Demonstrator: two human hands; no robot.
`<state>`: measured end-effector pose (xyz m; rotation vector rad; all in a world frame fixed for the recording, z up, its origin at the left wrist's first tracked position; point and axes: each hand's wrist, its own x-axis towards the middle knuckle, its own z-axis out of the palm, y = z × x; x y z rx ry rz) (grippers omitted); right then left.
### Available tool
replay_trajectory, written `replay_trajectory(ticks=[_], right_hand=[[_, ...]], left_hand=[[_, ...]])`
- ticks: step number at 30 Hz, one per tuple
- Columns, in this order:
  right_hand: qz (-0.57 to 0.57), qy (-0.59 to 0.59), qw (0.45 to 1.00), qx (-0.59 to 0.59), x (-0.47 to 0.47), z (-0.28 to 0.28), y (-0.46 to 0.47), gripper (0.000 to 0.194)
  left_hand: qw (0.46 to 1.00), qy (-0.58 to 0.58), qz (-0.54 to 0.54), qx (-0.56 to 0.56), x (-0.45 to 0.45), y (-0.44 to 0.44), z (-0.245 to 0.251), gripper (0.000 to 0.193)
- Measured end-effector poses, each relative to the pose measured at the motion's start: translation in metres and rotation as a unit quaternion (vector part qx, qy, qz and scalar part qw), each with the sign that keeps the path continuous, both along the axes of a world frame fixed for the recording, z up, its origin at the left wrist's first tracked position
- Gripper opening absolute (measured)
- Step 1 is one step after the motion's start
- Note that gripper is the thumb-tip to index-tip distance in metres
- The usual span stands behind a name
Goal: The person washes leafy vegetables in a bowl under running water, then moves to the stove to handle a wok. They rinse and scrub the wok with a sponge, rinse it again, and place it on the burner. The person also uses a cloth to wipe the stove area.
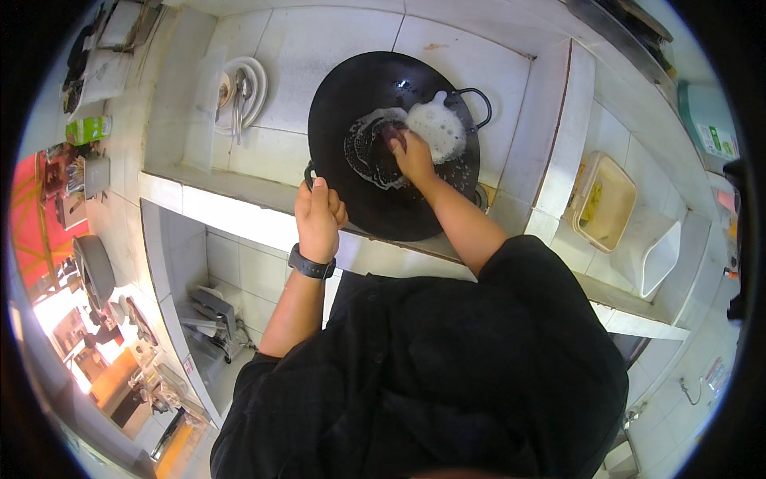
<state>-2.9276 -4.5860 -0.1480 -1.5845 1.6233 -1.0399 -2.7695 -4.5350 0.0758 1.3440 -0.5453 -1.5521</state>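
Note:
A large black wok (pixel 359 84) with two loop handles sits in a white-tiled sink (pixel 502 155) before me. My left hand (pixel 318 209) grips the wok's near-left handle (pixel 309 175), a dark watch on its wrist. Inside the wok, my right hand (pixel 414 157) presses a dark reddish scrubbing pad (pixel 393 133) to the bottom; the fingers partly cover it. Around the pad runs a ring of suds. A thick patch of white foam (pixel 437 129) lies just right of that hand, near the far-right handle (pixel 479 108).
White plates (pixel 258 90) with spoons (pixel 240 96) stand at the sink's left. To the right, a second basin holds a beige plastic tub (pixel 622 203) with something yellow in it and a white container (pixel 661 257). The tiled sink rim (pixel 227 206) runs before my body.

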Motion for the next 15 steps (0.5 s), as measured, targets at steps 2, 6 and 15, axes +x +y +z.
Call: replay_trajectory(ticks=[2,6,15], right_hand=[[-0.061,0.029,0.995,-0.067,0.004,0.0,-0.003,0.019],[0.156,0.034,0.986,-0.046,0.014,0.013,-0.016,0.015],[0.117,0.09,0.986,-0.073,0.015,0.006,-0.029,0.016]], left_hand=[[1.0,0.008,-0.009,-0.001,0.001,0.0,-0.001,0.019],[1.0,-0.008,-0.004,0.018,0.005,-0.007,-0.001,0.019],[0.999,-0.013,0.002,0.031,0.009,-0.007,-0.003,0.02]])
